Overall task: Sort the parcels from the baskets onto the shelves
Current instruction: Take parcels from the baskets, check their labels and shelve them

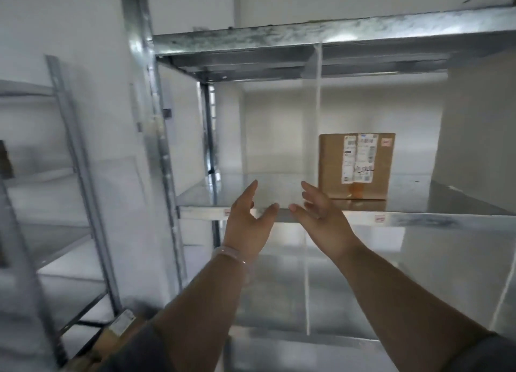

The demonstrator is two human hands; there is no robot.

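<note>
A brown cardboard parcel point(356, 165) with white shipping labels stands upright on a metal shelf point(446, 198), right of a thin clear divider point(317, 114). My left hand point(247, 221) and my right hand point(321, 212) are raised side by side at the shelf's front edge, palms facing each other, fingers straight. Both hold nothing. The parcel stands just behind and to the right of my right hand, apart from it.
The grey shelving unit has an upright post point(152, 120) on the left and more shelves above and below. A second metal rack point(69, 162) stands at the far left. A cardboard item point(120, 329) lies low at the bottom left.
</note>
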